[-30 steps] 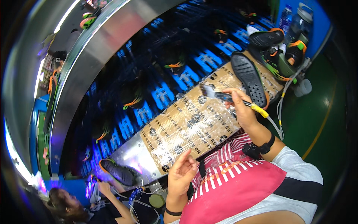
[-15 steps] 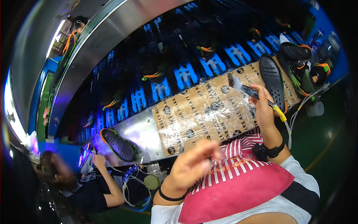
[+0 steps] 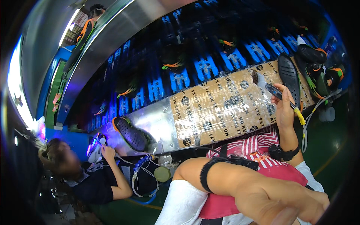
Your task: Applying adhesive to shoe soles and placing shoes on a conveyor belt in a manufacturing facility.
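Note:
My right hand (image 3: 285, 104) is closed round the dark handle of a brush (image 3: 273, 90), its bristles pointing up and left over the taped cardboard (image 3: 221, 108). A yellow tube (image 3: 300, 116) runs from the handle's end to a pale hose. Right beside the brush, a dark shoe (image 3: 288, 77) lies sole up on the cardboard's far right end. My left hand (image 3: 288, 204) reaches across my red apron (image 3: 213, 206) to the lower right, close to the camera. Its fingers are partly turned away, and I cannot make out anything in them.
Another sole-up shoe (image 3: 129, 134) rests on the metal ledge (image 3: 161, 125) at left. Blue holders (image 3: 206, 68) line the dark machine behind. Several shoes (image 3: 318, 71) are piled at right. At left, a co-worker's hand (image 3: 108, 153) is at a light shoe (image 3: 95, 150).
My left hand has swung from before the apron across to the lower right, nearer the camera. The scene has shifted rightward in view; my right hand still grips the brush.

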Motion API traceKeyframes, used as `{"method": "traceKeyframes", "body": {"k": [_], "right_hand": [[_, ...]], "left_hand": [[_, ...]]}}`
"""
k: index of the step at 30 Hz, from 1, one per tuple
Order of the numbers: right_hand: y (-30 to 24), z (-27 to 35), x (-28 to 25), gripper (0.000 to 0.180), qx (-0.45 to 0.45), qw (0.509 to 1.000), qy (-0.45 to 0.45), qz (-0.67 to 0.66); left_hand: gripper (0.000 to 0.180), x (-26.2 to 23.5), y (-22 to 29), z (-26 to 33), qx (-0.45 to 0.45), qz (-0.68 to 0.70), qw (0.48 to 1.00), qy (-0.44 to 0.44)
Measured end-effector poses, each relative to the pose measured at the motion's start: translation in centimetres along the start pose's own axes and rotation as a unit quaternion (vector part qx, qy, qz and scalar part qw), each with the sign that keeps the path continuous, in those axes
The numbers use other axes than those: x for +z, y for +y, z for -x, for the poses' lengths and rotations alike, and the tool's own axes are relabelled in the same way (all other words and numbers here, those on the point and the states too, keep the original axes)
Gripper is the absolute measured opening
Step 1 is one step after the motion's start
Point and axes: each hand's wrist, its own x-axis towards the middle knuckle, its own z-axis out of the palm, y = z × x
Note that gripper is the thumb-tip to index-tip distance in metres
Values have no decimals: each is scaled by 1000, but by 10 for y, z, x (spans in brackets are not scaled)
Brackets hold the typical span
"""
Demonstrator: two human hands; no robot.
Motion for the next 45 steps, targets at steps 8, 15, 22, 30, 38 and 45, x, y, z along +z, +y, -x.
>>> {"method": "traceKeyframes", "body": {"k": [8,15,22,30,38,45], "right_hand": [[12,-2,6,38,8,1000,-27,-12],[18,-3,-2,38,7,1000,-21,-20],[17,-2,-5,38,3,1000,-17,-5],[9,-4,6,35,6,1000,9,16],[-3,-1,3,38,22,998,-13,64],[-1,-2,-7,36,-1,999,-23,23]], "left_hand": [[75,-7,7,8,1,-85,995,-53],[76,-7,46,-7,-233,-93,967,-49],[48,-10,52,5,-333,-193,915,120],[9,-9,38,22,-392,-367,831,145],[12,-14,49,10,-492,-337,795,112],[16,-12,42,16,-498,-291,801,160]]}}
